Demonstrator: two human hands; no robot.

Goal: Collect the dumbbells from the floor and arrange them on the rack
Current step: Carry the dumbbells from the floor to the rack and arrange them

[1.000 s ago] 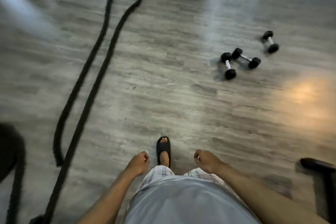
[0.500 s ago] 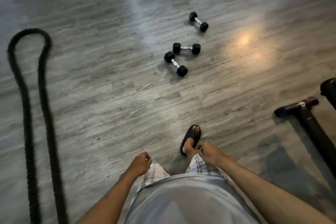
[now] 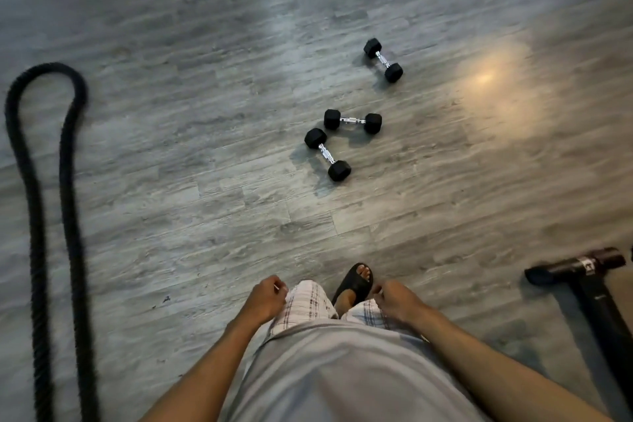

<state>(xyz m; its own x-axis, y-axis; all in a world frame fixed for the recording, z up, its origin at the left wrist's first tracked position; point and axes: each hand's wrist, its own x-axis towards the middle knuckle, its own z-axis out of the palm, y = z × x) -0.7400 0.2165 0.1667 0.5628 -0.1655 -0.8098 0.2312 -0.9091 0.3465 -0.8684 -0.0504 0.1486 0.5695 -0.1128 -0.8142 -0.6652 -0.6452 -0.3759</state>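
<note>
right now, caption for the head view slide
Three dumbbells lie on the grey floor ahead; both hands empty, loosely curled.

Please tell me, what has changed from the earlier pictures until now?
The view swung toward the three dumbbells and came closer: they went from upper right to the centre, and the rope slid to the left edge. A black bar came into view on the right. Left hand and right hand stay loosely curled and empty. The dumbbells keep their layout.

Black-headed, chrome-handled dumbbells on grey wood-grain floor; plaid shorts, black rope.
</note>
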